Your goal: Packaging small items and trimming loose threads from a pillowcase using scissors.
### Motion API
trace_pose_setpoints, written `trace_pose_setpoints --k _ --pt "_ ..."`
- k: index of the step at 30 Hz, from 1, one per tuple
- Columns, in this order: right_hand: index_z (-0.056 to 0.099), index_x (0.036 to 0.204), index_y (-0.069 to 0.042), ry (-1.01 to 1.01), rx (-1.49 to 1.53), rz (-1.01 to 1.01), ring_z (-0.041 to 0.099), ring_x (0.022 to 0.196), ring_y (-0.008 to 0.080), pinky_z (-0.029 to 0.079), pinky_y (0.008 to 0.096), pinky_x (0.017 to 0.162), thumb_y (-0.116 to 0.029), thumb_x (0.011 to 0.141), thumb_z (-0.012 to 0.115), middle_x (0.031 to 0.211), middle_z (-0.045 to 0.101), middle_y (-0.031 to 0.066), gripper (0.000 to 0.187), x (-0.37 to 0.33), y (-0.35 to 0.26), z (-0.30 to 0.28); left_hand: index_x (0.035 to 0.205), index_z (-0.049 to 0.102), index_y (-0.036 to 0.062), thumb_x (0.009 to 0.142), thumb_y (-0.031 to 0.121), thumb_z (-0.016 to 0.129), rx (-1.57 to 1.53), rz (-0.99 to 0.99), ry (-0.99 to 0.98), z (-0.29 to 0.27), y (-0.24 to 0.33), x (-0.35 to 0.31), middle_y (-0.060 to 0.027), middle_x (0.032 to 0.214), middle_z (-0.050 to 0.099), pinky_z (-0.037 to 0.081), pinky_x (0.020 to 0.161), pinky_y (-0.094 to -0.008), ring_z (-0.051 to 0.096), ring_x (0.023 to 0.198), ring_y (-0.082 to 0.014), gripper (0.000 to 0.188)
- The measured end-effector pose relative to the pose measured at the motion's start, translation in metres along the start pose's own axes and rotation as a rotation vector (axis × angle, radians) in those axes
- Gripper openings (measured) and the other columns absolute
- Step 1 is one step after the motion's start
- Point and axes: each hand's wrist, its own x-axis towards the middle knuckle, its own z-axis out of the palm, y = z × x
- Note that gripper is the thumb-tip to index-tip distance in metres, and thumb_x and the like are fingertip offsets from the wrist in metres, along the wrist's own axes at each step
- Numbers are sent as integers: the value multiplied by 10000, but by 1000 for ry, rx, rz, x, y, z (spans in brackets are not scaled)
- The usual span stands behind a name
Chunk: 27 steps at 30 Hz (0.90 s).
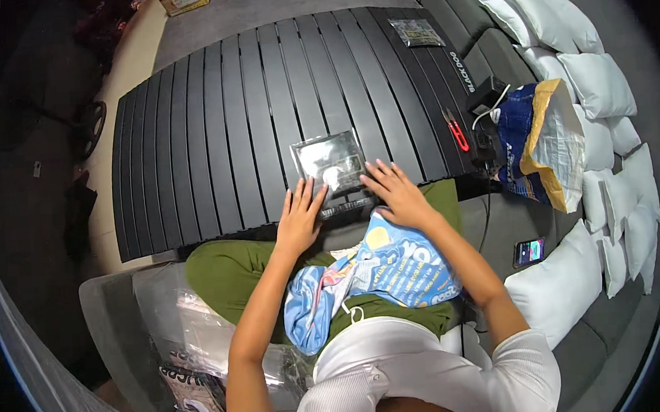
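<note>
Black slats formed the table [212, 130] on which a small digital scale [333, 169] with a shiny steel platform sat at the near edge, directly in front of the person. The left hand [300, 217] rested flat against the scale's left front corner, fingers extended and not closed around anything. The right hand [399, 194] lay open at the right front corner, fingertips touching the housing. The platform carried no load. A blue printed bag [394, 266] lay in the lap, just below the right wrist, its contents not visible. Judged from this arrangement, the scale was positioned and weighing was not yet begun. Red snips [456, 134] and a larger blue-and-yellow sack [538, 144] lay well apart to the right.
</note>
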Motion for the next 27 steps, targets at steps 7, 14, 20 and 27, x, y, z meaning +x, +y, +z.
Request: trace_pose_setpoints --k 7,14,20,27 --pt "429 1296 -223 179 -45 -41 322 1274 287 247 447 1046 -143 766 589 1376 368 42 560 1 12 22 1327 378 220 724 68 615 43 72 80 5 0 8 -61 1382 347 273 1036 -415 307 1289 -251 666" --pt "607 1090 -148 345 56 -113 449 1189 242 335 412 989 -145 794 596 1224 536 34 296 -1 8 12 1239 496 180 789 85 574 -56 113 209 -2 0 5 -56 1305 458 317 1015 -408 387 1239 -264 467" --pt "676 921 -30 541 586 -17 551 1085 258 401 379 930 -36 783 594 1023 645 101 161 -3 -4 -30 1125 591 64 854 121 557 -456 55 292 -45 20 6 -89 1157 585 362 979 -385 485 1165 -275 279" --pt "567 840 41 390 1383 185 617 895 205 473 310 816 -97 906 478 919 644 170 177 -4 -18 -83 1029 628 3 911 342 479 -1538 -349 -14 -85 39 19 -88 1025 636 445 674 -183 580 966 -123 390"
